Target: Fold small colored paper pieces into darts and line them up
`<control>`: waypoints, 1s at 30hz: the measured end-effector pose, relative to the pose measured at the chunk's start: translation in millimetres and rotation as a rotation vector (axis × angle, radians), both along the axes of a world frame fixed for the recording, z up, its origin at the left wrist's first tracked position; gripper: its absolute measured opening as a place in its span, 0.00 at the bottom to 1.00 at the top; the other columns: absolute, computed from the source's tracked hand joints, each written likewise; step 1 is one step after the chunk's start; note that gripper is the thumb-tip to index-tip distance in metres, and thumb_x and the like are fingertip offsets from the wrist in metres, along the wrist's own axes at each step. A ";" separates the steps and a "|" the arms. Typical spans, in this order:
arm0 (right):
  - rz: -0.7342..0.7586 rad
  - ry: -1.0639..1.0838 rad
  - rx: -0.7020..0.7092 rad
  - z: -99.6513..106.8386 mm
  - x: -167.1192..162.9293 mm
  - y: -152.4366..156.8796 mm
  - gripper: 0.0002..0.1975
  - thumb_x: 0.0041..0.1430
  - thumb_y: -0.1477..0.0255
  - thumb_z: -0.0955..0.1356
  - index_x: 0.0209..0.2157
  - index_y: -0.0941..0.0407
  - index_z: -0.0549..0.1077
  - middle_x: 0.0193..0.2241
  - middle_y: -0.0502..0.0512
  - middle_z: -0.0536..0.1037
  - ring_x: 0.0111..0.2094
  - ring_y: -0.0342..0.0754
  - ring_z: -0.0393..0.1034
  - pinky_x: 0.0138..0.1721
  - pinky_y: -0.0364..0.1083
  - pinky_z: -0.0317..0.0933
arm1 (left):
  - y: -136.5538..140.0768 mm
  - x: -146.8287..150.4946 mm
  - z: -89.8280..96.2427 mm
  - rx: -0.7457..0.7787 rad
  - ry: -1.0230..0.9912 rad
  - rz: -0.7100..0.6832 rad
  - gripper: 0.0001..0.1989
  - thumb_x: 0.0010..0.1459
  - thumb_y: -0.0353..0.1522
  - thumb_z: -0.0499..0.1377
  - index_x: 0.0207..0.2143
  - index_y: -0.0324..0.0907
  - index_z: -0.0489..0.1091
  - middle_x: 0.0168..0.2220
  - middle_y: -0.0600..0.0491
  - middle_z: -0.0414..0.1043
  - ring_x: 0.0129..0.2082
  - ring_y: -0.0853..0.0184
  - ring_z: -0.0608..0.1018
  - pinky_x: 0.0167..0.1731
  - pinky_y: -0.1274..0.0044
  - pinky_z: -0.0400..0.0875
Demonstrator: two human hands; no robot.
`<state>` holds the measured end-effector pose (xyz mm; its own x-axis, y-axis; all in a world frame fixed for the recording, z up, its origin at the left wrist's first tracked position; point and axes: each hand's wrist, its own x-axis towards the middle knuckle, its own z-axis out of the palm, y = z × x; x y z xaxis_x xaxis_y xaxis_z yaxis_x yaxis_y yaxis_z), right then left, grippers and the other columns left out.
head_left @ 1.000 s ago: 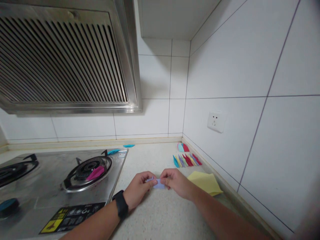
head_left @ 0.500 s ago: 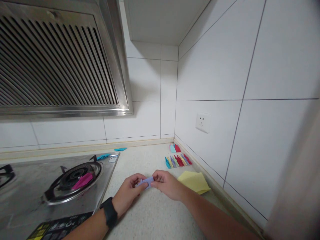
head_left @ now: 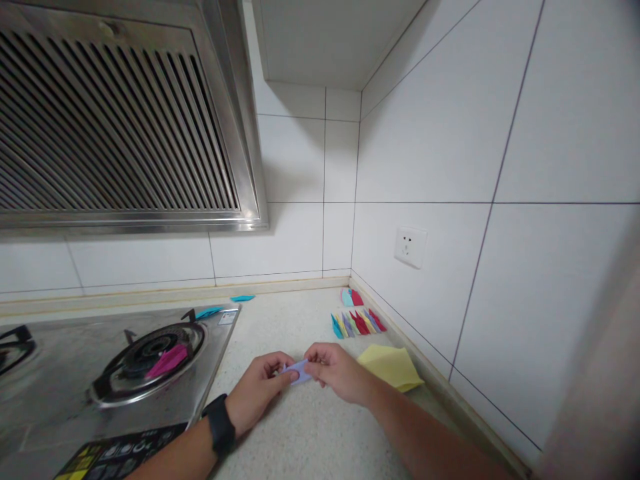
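A small piece of folded lavender paper [head_left: 301,371] is held between my two hands, just above the speckled counter [head_left: 300,433]. My left hand [head_left: 263,387], with a dark watch on its wrist, pinches the paper's left end between thumb and fingers. At the other end, my right hand [head_left: 335,370] grips it the same way. Fingers cover both ends, so the full fold is hidden. Just beyond my right hand lies yellow paper [head_left: 390,365]. Farther back, several folded paper pieces [head_left: 357,323] in mixed colours stand in a row.
More coloured folded pieces [head_left: 352,297] sit in the back corner. To the left is a gas stove [head_left: 150,353] with a magenta folded paper [head_left: 169,360] on its burner. Blue folded paper [head_left: 243,299] lies near the back wall. A range hood [head_left: 125,133] overhangs the stove.
The view has shifted slightly. Both hands still pinch the lavender paper, which now shows a bit more of its face between the thumbs.
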<state>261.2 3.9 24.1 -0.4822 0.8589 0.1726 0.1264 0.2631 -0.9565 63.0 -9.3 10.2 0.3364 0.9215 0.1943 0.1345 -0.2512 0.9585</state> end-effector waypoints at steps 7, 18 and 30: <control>0.137 0.078 -0.104 3.5 5.4 0.4 0.16 0.49 0.59 0.72 0.28 0.59 0.71 0.20 0.46 0.67 0.21 0.39 0.60 0.24 0.40 0.53 | -5.1 2.7 7.8 -0.055 -0.099 -0.087 0.14 0.49 0.40 0.66 0.28 0.36 0.73 0.21 0.57 0.64 0.23 0.73 0.63 0.25 0.80 0.56; -0.118 0.184 0.004 -0.2 -2.4 11.5 0.09 0.53 0.67 0.69 0.28 0.58 0.69 0.20 0.44 0.65 0.21 0.39 0.57 0.23 0.40 0.50 | 1.9 13.3 11.7 -0.257 -0.238 0.058 0.18 0.48 0.43 0.65 0.32 0.37 0.72 0.25 0.54 0.68 0.23 0.72 0.67 0.20 0.82 0.60; -0.397 0.206 0.160 -12.4 -17.1 24.3 0.05 0.58 0.71 0.63 0.28 0.56 0.63 0.21 0.44 0.62 0.23 0.41 0.57 0.25 0.40 0.50 | 90.4 16.1 41.2 -0.142 -0.104 0.107 0.19 0.48 0.41 0.65 0.39 0.39 0.70 0.28 0.53 0.67 0.30 0.69 0.72 0.22 0.82 0.66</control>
